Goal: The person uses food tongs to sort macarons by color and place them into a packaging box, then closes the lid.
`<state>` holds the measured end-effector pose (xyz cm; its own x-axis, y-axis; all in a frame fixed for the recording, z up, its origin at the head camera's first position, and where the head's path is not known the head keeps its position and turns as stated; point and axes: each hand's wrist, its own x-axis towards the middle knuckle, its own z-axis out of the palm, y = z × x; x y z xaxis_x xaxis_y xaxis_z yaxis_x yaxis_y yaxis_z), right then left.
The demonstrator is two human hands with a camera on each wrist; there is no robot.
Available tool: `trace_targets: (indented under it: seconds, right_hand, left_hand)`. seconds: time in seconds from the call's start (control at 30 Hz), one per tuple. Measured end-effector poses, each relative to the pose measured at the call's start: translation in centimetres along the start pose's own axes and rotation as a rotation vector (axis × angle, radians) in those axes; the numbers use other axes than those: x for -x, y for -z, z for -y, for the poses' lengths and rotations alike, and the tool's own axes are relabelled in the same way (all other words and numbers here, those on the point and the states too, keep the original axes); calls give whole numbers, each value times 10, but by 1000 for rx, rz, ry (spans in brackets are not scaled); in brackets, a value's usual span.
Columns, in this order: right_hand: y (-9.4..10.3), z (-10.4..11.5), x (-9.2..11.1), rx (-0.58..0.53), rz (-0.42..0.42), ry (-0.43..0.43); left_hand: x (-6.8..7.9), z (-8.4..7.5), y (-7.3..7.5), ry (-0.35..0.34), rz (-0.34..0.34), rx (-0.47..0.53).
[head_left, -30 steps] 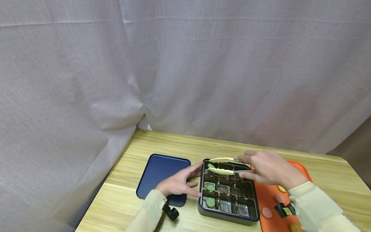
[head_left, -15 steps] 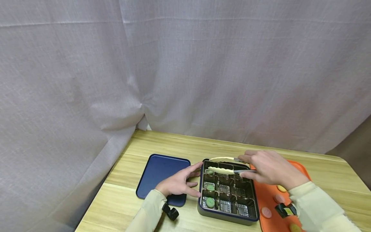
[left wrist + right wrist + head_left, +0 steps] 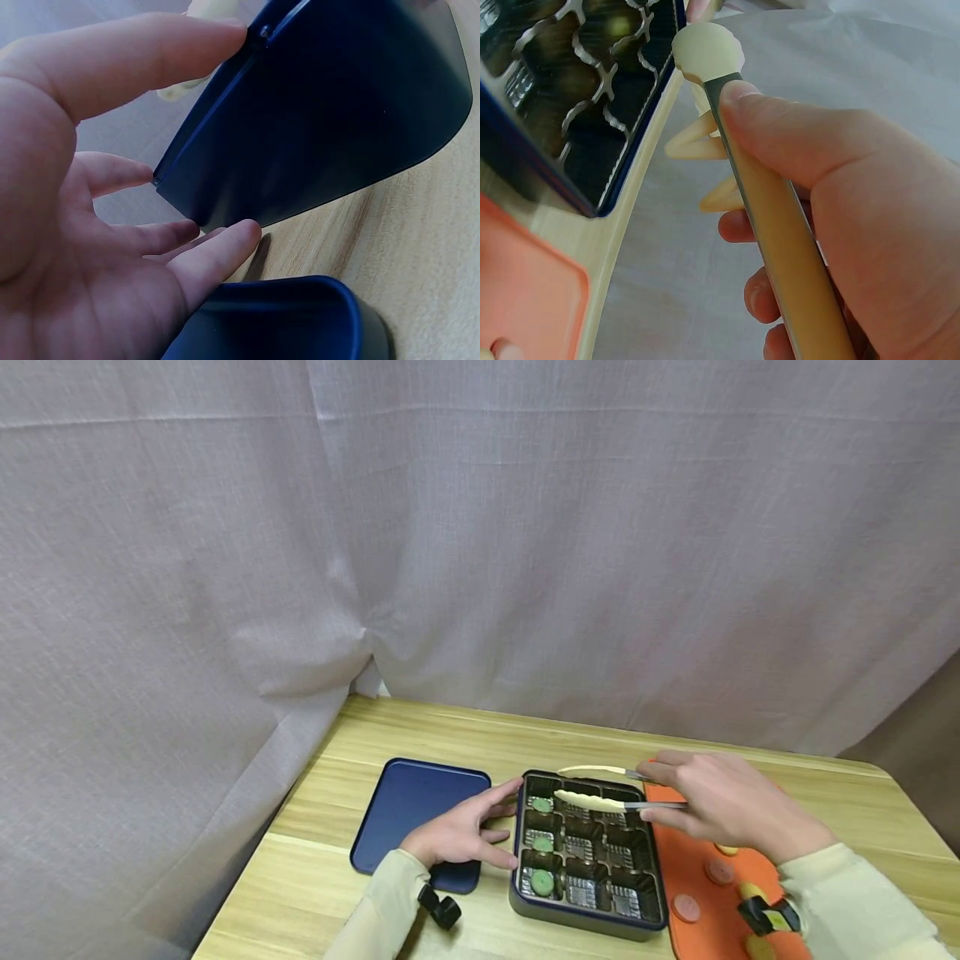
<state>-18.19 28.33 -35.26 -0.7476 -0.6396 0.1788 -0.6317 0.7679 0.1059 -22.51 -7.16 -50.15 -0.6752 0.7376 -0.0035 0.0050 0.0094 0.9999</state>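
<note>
My right hand [image 3: 731, 802] grips a pair of tongs [image 3: 590, 802] with cream scalloped tips and metal arms. The tongs stand spread above the back row of a dark blue box [image 3: 581, 917], and nothing shows between their tips. Inside the box is a brown compartment insert. Green round pieces lie in its left column: front [image 3: 542, 882], middle [image 3: 542, 843] and back [image 3: 541, 805]. My left hand [image 3: 463, 833] touches the box's left wall with spread fingertips, also seen against the box wall [image 3: 337, 112] in the left wrist view.
A dark blue lid [image 3: 416, 810] lies left of the box, partly under my left hand. On the right, an orange tray [image 3: 693, 860] holds pink discs [image 3: 686, 907] and yellowish discs [image 3: 760, 947], partly covered by my right forearm. A grey curtain [image 3: 480, 568] hangs behind the wooden table [image 3: 450, 722].
The tongs have spread wider and moved right with my right hand, off the back-left compartment. The back green piece now lies uncovered there. My left hand has stayed at the box.
</note>
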Motion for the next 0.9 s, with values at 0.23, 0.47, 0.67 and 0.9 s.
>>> trace_targets:
  seconds: [0.23,0.47,0.67,0.9]
  right_hand:
    - [3,-9,23,-3,-11,-58]
    - [3,-22,55,21,-62,-96]
    - [-4,-34,88,20,-109,-151]
    - [-17,-44,127,33,-103,-200]
  left_hand:
    - [1,-2,2,9,-6,-6]
    - [0,0,4,7,-5,1]
    - [0,1,5,3,-9,-1]
    - [0,2,6,3,-12,-4]
